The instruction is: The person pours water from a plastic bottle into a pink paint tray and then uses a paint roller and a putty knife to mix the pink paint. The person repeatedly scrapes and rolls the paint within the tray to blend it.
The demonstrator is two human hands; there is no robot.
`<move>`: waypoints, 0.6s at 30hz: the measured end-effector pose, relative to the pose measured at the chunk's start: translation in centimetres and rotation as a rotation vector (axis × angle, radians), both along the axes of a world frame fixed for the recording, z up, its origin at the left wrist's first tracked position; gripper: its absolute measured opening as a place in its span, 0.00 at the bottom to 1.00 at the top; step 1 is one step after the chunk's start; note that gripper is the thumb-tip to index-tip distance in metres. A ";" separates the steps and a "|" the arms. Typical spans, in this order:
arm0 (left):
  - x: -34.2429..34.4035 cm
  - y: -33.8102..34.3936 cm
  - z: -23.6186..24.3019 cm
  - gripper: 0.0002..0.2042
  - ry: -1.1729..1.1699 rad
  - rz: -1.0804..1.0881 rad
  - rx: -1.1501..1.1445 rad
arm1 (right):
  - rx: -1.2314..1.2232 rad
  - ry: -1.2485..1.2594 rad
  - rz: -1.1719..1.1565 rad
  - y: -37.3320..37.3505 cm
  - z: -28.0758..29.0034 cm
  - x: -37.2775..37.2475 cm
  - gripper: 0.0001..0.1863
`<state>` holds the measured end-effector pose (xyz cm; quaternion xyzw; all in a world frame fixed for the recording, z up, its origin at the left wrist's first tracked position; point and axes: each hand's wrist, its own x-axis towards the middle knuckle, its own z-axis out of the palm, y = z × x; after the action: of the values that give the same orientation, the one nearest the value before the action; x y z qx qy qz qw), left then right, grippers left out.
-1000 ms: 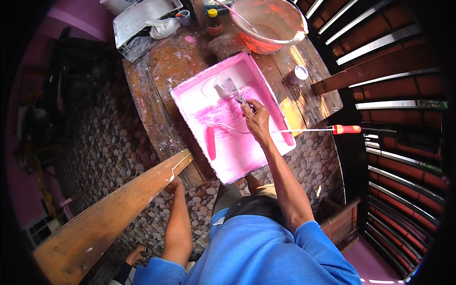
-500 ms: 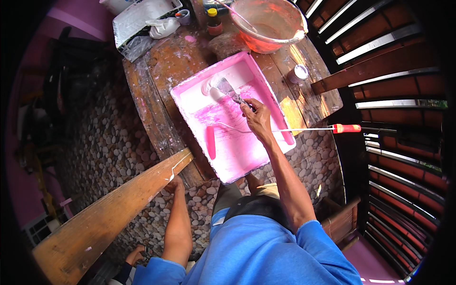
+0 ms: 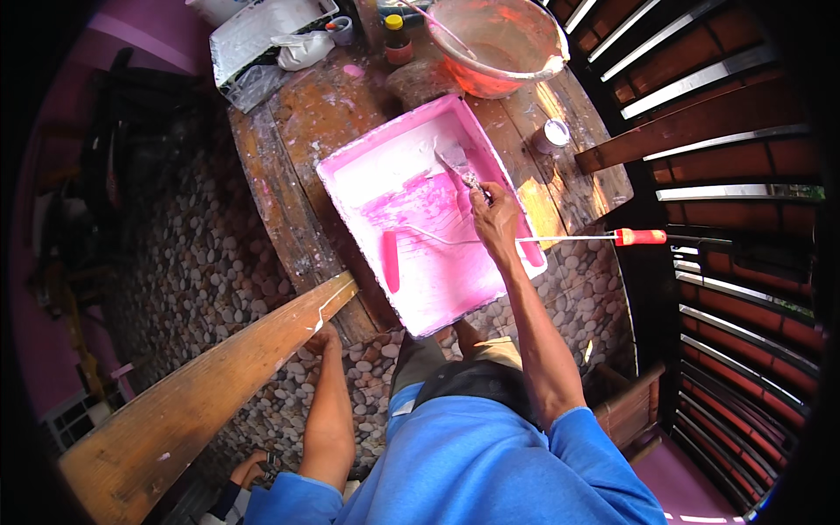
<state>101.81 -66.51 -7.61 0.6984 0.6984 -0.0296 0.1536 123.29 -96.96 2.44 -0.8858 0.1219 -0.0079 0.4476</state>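
Note:
In the pink-stained paint tray (image 3: 477, 125), my right hand (image 3: 496, 215) is closed round a putty knife (image 3: 456, 159). Its blade meets the paint near the tray's far right part. White paint (image 3: 385, 171) covers the far left of the tray, over streaky pink. A paint roller lies across the tray, its pink sleeve (image 3: 391, 261) inside at the left and its red handle (image 3: 640, 237) out past the right side. My left hand (image 3: 323, 339) is by the near end of a wooden plank (image 3: 219, 367), its fingers hidden behind the wood.
The worn wooden table (image 3: 302, 131) bears a large orange bucket (image 3: 499, 74), a small paint tin (image 3: 551, 136), a yellow-capped bottle (image 3: 397, 42) and another tray (image 3: 262, 35) with plastic bags. A slatted wall (image 3: 717, 114) stands at the right. Another person's foot (image 3: 254, 464) shows lower left.
My right hand has drawn the putty knife to the right across the tray. The mound of white paint by the blade looks flatter. My left hand stays in place.

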 end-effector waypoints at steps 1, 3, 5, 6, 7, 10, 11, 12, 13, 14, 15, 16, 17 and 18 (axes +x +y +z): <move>0.1 -0.2 0.2 0.33 0.001 -0.007 0.005 | 0.097 0.144 0.049 0.0 0.0 -0.1 0.15; 0.0 -0.1 0.6 0.34 0.000 -0.028 -0.029 | 0.184 0.141 0.079 0.6 0.4 -0.5 0.15; 1.1 -0.8 2.6 0.34 0.002 -0.083 -0.089 | 0.171 0.041 0.052 0.2 -0.8 -0.7 0.16; 1.5 -1.1 3.7 0.34 0.000 -0.097 -0.102 | 0.116 0.068 0.034 0.2 -0.2 -0.5 0.16; 1.8 -1.4 4.4 0.34 -0.002 -0.112 -0.115 | 0.062 0.094 0.016 0.1 0.5 -0.4 0.16; 1.2 -1.6 4.6 0.29 -0.055 -0.124 -0.122 | -0.056 0.088 0.090 0.4 1.4 -0.9 0.16; 0.6 -2.4 4.7 0.27 -0.145 -0.125 -0.052 | -0.079 0.060 0.130 0.5 1.3 -1.2 0.16; -0.7 -2.7 3.5 0.24 -0.245 -0.223 0.068 | -0.106 0.024 0.166 0.4 1.5 -1.2 0.16; -1.9 -3.1 2.3 0.22 -0.331 -0.332 0.186 | -0.122 0.025 0.197 0.1 1.8 -1.1 0.17; -4.3 -3.0 0.1 0.21 -0.405 -0.532 0.369 | -0.139 0.024 0.177 0.0 1.8 -0.9 0.18; -4.8 -4.2 1.1 0.18 -0.555 -0.532 0.093 | -0.164 0.020 0.149 -0.1 2.1 -0.8 0.18; -4.9 -6.2 3.1 0.16 -0.694 -0.522 -0.185 | -0.186 0.018 0.122 -0.2 2.3 -0.9 0.19; -4.2 -7.5 5.3 0.16 -0.601 -0.585 -0.194 | -0.190 0.007 0.129 -0.4 2.0 -1.0 0.19; -3.4 -8.9 7.8 0.18 -0.654 -0.611 -0.213 | -0.183 0.034 0.141 -0.3 1.9 -1.2 0.18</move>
<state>98.40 -75.41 0.23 0.8253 0.3684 0.0767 0.4211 122.10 -97.30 4.29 -0.9293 0.0657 0.0276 0.3624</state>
